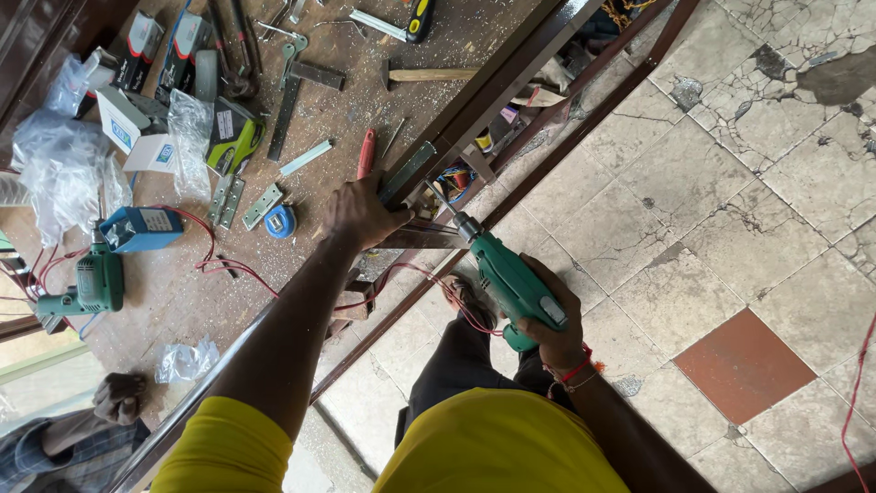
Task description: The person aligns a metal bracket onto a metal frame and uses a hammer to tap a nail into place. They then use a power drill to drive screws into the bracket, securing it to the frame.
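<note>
My right hand [557,324] grips a green electric drill [506,274] whose bit points up-left at a metal hinge plate [408,171] on the edge of a brown metal frame [511,73]. My left hand [362,212] presses on the frame beside that plate, fingers spread against it. A red cord [429,278] runs from the drill across the frame. The bit tip touches or nearly touches the frame just below the plate.
The dusty workbench [182,301] holds a second green drill [87,288], small boxes [137,128], plastic bags [55,164], loose hinges [228,201], a red-handled tool [366,151], a hammer [429,75] and a square. Another person's hand [119,397] rests at the lower left. Cracked tile floor [730,183] lies right.
</note>
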